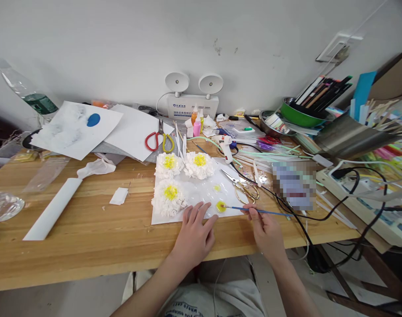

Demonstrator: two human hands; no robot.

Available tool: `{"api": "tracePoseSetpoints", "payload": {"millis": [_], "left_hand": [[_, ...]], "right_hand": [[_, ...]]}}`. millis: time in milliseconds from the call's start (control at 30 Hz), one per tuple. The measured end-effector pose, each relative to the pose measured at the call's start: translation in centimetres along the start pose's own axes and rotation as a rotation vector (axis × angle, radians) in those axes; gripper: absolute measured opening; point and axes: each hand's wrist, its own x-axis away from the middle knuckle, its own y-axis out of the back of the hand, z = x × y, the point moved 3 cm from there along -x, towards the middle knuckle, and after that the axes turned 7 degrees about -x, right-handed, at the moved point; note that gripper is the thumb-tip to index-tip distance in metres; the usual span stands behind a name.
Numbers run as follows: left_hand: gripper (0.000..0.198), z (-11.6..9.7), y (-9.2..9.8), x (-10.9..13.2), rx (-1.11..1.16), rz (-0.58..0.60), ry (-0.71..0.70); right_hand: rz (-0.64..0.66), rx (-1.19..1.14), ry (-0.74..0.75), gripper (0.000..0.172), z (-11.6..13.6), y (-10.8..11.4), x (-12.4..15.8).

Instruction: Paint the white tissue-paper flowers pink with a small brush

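Pinched in my right hand (pixel 265 226) is a blue-handled paintbrush (pixel 237 208), its tip dipped in a yellow paint well of a clear plastic palette (pixel 206 193). My left hand (pixel 198 229) rests with fingers spread on the palette's near left side. A fainter yellow patch shows in another well. Under the palette lies a white paper sheet (pixel 158 219). On its left part sit three fluffy white paper flowers with yellow-dabbed centres: one at the near left (pixel 169 204), one behind it (pixel 164 163), one farther right (pixel 202 169).
Gold-handled scissors (pixel 245 189) lie right of the palette, near a white glue gun (pixel 225 145). Red-and-yellow-handled pliers (pixel 160 138) and paint bottles (pixel 197 127) stand behind. Black cables (pixel 319 215) and a power strip (pixel 369 211) occupy the right; a paper roll (pixel 54 209) lies left.
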Motion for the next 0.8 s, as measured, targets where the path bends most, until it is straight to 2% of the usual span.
{"api": "tracePoseSetpoints", "payload": {"millis": [200,367,467,667,800], "left_hand": [[0.035,0.0,0.0,0.0,0.004,0.017,0.004],[0.037,-0.1,0.0,0.0,-0.001,0.025,0.0],[0.036,-0.1,0.1,0.0,0.002,0.022,-0.003],[0.035,0.0,0.1,-0.1,0.009,0.003,-0.005],[0.036,0.0,0.0,0.0,0.006,0.004,-0.007]], "right_hand": [[0.032,0.123,0.188,0.03,1.4,-0.1,-0.3],[0.036,0.154,0.242,0.032,2.0,-0.4,-1.0],[0.031,0.143,0.172,0.036,2.1,-0.4,-1.1],[-0.131,0.011,-0.137,0.046,1.5,-0.1,-0.6],[-0.189,-0.036,-0.234,0.049,0.9,0.0,-0.7]]}}
